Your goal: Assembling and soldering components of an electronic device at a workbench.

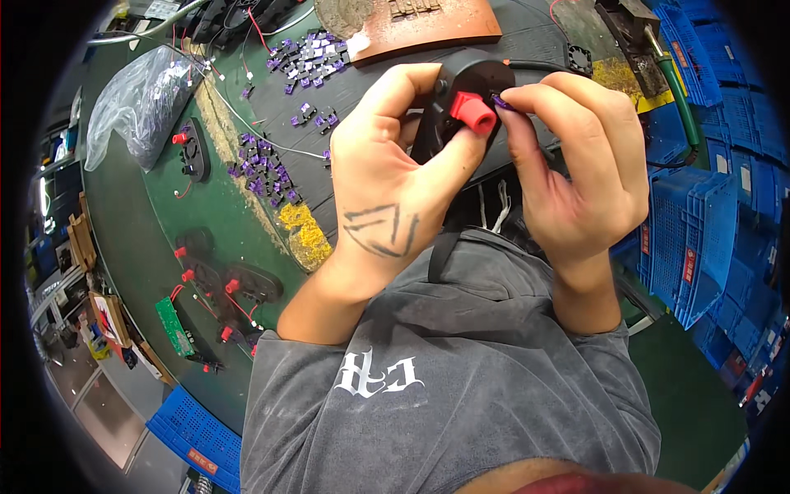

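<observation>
My left hand (395, 165) is closed around a black oval plastic housing (471, 70), holding it tilted above the work surface. A red tube-like fitting (475, 114) sticks out of the housing beside my left thumb. Between thumb and forefinger, my right hand (576, 156) pinches a small purple-and-black part (500, 102) against the housing's right side. Whether that part sits in an opening cannot be seen. Loose purple-and-black parts of the same look lie to the left in a far pile (309, 62) and a nearer pile (267, 169).
Similar black housings (194, 152) with red fittings lie on the green table at left, near a green circuit board (174, 328) and a clear plastic bag (140, 107). A brown block (428, 37) sits at the back. Right are a green-handled soldering iron (679, 103) and blue crates (687, 239).
</observation>
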`<state>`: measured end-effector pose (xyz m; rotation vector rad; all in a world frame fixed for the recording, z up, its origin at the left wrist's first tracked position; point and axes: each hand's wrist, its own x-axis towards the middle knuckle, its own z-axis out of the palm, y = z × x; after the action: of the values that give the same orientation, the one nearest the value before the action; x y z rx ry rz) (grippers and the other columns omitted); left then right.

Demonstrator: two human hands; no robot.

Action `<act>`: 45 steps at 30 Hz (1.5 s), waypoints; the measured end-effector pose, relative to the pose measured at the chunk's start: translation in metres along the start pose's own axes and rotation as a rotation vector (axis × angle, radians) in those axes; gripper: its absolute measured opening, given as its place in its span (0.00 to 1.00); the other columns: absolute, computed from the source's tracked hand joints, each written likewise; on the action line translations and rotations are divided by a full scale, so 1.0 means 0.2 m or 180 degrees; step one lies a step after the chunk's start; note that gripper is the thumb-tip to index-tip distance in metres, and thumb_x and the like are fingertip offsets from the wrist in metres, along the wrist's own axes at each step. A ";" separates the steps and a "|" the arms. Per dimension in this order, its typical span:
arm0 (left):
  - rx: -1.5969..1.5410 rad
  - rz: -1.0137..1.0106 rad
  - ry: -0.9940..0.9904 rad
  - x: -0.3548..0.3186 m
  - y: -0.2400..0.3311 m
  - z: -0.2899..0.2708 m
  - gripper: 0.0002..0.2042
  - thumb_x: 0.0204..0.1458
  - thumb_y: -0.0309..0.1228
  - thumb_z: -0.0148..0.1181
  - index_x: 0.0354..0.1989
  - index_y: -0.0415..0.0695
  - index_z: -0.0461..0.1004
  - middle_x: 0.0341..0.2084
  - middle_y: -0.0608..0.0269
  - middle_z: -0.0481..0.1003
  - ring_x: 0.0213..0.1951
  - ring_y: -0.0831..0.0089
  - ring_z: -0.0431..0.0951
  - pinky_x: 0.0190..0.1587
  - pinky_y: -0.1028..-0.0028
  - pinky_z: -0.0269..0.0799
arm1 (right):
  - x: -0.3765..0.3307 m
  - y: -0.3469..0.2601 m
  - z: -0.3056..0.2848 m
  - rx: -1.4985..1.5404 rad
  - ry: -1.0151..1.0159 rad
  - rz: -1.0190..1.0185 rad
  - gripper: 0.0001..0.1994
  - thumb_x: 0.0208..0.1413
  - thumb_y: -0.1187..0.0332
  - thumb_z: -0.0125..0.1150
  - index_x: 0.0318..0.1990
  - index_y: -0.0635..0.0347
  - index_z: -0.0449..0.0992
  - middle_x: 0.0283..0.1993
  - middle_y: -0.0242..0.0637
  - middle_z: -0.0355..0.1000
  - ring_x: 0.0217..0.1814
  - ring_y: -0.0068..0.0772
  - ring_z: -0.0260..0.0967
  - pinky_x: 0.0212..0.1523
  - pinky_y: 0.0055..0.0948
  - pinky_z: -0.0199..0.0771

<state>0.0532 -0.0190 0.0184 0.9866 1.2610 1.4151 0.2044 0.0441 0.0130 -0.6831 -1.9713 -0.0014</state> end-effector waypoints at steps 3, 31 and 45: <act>0.0008 -0.0094 -0.0009 0.00 0.02 0.01 0.19 0.51 0.18 0.66 0.52 0.32 0.71 0.43 0.60 0.76 0.45 0.77 0.76 0.51 0.78 0.72 | 0.00 0.01 0.02 0.0061 0.0053 -0.0032 0.11 0.39 0.80 0.72 0.34 0.64 0.81 0.35 0.41 0.75 0.35 0.38 0.73 0.34 0.30 0.73; -0.0303 -0.1112 -0.0991 0.08 0.09 -0.10 0.12 0.54 0.26 0.60 0.45 0.33 0.74 0.36 0.61 0.78 0.39 0.79 0.77 0.44 0.79 0.71 | -0.06 0.05 -0.11 0.3365 -0.1173 0.3412 0.15 0.54 0.74 0.65 0.48 0.72 0.74 0.42 0.36 0.75 0.33 0.11 0.67 0.26 0.09 0.61; 0.0135 -0.1032 -0.0906 0.10 0.08 -0.13 0.06 0.51 0.21 0.64 0.36 0.35 0.75 0.30 0.66 0.77 0.33 0.83 0.74 0.37 0.83 0.68 | -0.05 0.01 -0.09 0.3295 -0.1422 0.3546 0.15 0.53 0.73 0.65 0.47 0.71 0.75 0.41 0.34 0.75 0.35 0.12 0.66 0.29 0.10 0.60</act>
<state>0.0222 -0.0054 0.0305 0.9262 1.1790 0.9656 0.2240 0.0365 0.0134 -0.9800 -1.3996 1.8070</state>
